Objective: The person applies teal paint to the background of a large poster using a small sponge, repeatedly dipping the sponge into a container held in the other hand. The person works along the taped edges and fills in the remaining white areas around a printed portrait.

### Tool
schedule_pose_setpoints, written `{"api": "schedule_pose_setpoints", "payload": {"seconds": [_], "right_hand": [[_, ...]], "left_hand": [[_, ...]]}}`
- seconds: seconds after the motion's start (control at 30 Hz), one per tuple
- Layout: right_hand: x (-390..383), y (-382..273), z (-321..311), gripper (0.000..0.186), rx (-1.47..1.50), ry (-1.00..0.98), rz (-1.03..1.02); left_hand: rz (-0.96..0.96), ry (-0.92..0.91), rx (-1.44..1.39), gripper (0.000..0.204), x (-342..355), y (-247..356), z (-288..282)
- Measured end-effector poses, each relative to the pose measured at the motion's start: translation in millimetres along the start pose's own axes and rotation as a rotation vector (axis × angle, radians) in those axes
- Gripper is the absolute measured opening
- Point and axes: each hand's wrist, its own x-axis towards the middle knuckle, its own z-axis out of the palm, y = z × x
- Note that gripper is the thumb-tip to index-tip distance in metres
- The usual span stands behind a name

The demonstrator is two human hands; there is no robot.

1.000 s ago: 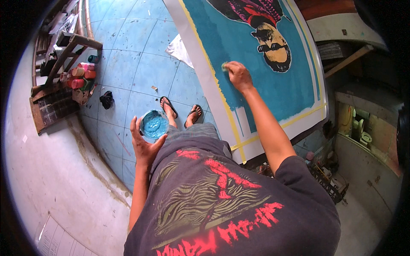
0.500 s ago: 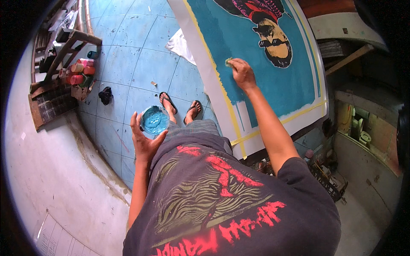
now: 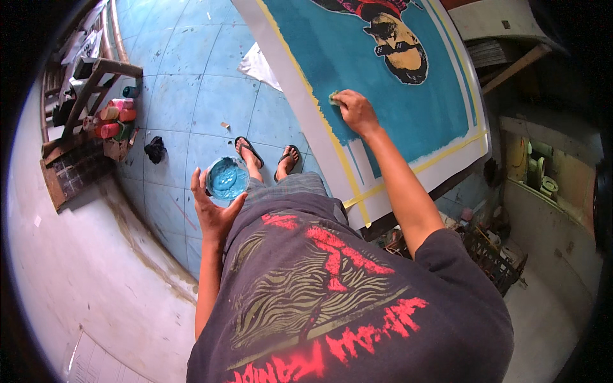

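Observation:
My left hand (image 3: pixel 216 210) grips a round clear container of light blue paint (image 3: pixel 227 179) in front of my shorts, thumb and fingers round its sides. My right hand (image 3: pixel 357 116) pinches a small pale yellow-green sponge (image 3: pixel 333 97) against a large sheet (image 3: pixel 421 108) painted teal, just inside the left strip of yellow tape (image 3: pixel 322 112). The sheet has white margins and an upside-down figure (image 3: pixel 402 64) in black, tan and red with dark pixelated glasses.
Blue tiled floor (image 3: pixel 185 108) holds a black crumpled bag (image 3: pixel 155 150) and a white cloth (image 3: pixel 258 67). At left are paint pots (image 3: pixel 110 129), wooden racks (image 3: pixel 96 67) and a pale ledge (image 3: pixel 76 268). Below the sheet's right end sits a black crate (image 3: pixel 491 255).
My right hand with the sponge has moved a little along the teal area toward the sheet's near end. The view has shifted slightly. My left hand still holds the paint.

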Motion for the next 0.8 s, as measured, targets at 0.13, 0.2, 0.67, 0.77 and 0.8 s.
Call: {"api": "schedule_pose_setpoints", "payload": {"seconds": [0.13,0.2,0.67,0.77,0.8], "right_hand": [[-20,2,-10,0.019,0.093,-0.038,0.078],[-32,3,-14,0.019,0.054,-0.107,0.033],[-95,1,-20,0.02,-0.026,0.126,0.131],[-101,-5,-15,0.017,-0.049,0.096,0.179],[-102,-4,-14,0.015,-0.063,0.044,0.207]], "left_hand": [[0.008,0.003,0.024,0.114,0,2,0],[-0.008,-0.007,-0.026,0.114,0,2,0],[0.038,-0.065,-0.073,0.114,7,8,-1],[0.067,-0.064,-0.02,0.115,8,8,-2],[0.07,-0.067,-0.032,0.115,8,10,-4]]}}
